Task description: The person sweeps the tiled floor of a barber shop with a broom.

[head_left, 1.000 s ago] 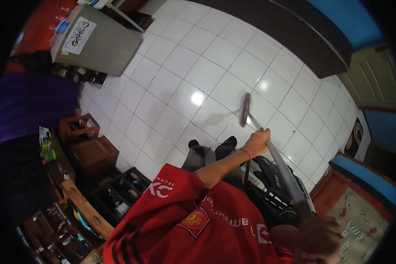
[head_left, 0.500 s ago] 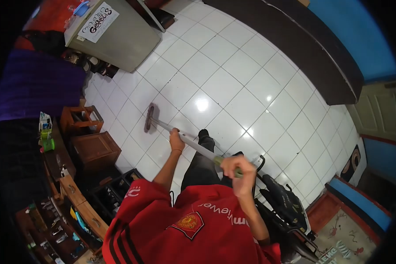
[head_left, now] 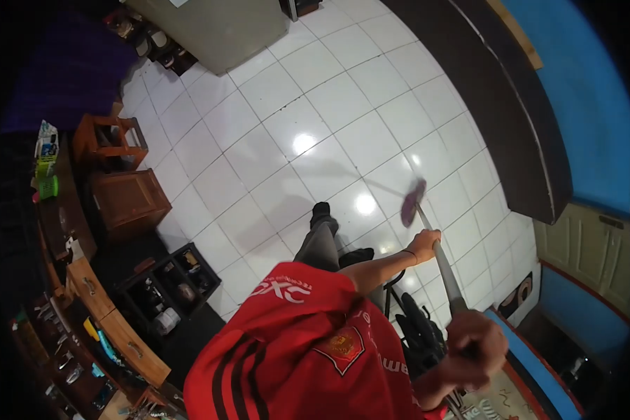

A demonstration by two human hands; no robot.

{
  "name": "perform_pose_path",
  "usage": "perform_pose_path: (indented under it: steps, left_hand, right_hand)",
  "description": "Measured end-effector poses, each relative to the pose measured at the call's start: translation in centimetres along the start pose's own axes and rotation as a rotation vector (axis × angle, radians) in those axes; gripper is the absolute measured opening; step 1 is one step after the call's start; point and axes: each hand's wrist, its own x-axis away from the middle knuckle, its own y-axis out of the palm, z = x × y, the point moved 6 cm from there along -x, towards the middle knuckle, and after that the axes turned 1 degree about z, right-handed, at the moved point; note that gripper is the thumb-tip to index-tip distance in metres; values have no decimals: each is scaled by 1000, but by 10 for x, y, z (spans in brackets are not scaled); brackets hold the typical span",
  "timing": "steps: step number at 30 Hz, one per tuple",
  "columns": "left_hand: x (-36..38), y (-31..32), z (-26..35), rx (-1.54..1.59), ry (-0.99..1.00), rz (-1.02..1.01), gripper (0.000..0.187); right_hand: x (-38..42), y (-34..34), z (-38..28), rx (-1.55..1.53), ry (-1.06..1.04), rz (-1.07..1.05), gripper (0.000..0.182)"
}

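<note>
Left hand: the left hand (head_left: 424, 245) has its fingers wrapped tight round the mop handle (head_left: 442, 269), partway down the shaft.
Right hand: the right hand (head_left: 474, 348) is clamped on the upper end of the same handle, close to the body.
Mop head: the mop head (head_left: 413, 200) sits on the white tiled floor (head_left: 315, 119), just beyond the left fingers.
Risk: the tiles look glossy, possibly wet; a foot (head_left: 320, 210) near the head could slip.
Risk: a wide swing could knock the dark bench (head_left: 511, 119) past the mop head.
Behind the fingers: a black folded frame (head_left: 416, 329) stands close to the legs, crowding a backward step.
Far side: a wooden stool (head_left: 108, 140) and a crate of bottles (head_left: 168, 290), well apart.
</note>
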Motion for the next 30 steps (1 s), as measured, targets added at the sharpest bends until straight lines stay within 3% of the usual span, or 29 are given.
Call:
perform_pose_path:
  steps: [1, 2, 5, 7, 10, 12, 14, 15, 16, 17, 18, 19, 20, 21, 24, 25, 26, 27, 28, 29, 30]
  left_hand:
    - [-8, 9, 0, 64, -8, -119, 9]
    - [-14, 16, 6, 70, 2, -104, 9]
    - [4, 5, 62, -16, 151, -134, 11]
    - [20, -24, 106, -153, 186, -132, 12]
    - [48, -77, 131, -399, 166, -79, 10]
    - [70, -119, 128, -507, 271, 177, 8]
    - [83, -153, 83, -740, 201, 195, 8]
    - [80, -189, 73, -743, -264, 42, 11]
    - [84, -224, 77, -723, -139, 162, 11]
    - [88, -256, 64, -873, -274, 241, 10]
    - [95, -288, 21, -868, -340, 364, 16]
    - [101, -320, 11, -858, -249, 575, 32]
    - [108, -348, -13, -833, -358, 720, 40]
    - [110, -370, -24, -856, -551, 756, 38]
    - [114, -410, -122, -1035, -553, 741, 30]
    - [101, -411, -129, -1030, -569, 663, 27]
    - [85, -399, -138, -1014, -589, 581, 24]
    - [65, -380, -150, -1013, -465, 569, 19]
    - [38, -348, -148, -1049, -424, 423, 27]
    - [14, -307, -147, -1082, -229, 346, 19]
    - [-18, -263, -105, -1006, -152, 329, 9]
  right_hand:
    - [-3, 6, 1, 179, 39, -175, 49]
    - [-13, -1, -9, 182, 25, -188, 49]
    - [-27, -17, -70, 190, -272, -451, 48]
    - [-26, -56, -105, -329, -353, -270, 50]
    - [-34, -78, -121, -363, -332, -218, 48]
    - [-39, -91, -106, -585, -311, -158, 50]
    - [-37, -91, -65, -628, -286, -81, 42]
    - [-30, -93, -26, -514, -157, 97, 43]
    - [-37, -64, 3, -690, -74, 18, 45]
    - [-43, -35, 32, -862, 22, -47, 46]
    - [-32, -1, 64, -767, 129, -65, 46]
    - [-20, 33, 95, -670, 234, -93, 47]
    - [-7, 67, 126, -577, 335, -130, 47]
    - [11, 103, 162, -707, 428, -237, 45]
    - [15, 151, 189, -496, 197, -487, 25]
    - [8, 148, 191, -444, 181, -496, 19]
    - [0, 137, 195, -374, 283, -477, 30]
    - [-4, 121, 201, -298, 388, -458, 42]
    - [-10, 91, 217, -317, 354, -289, 44]
    - [-46, 49, 183, -69, 631, -199, 46]
    - [-62, 0, 172, 296, 311, 159, 45]
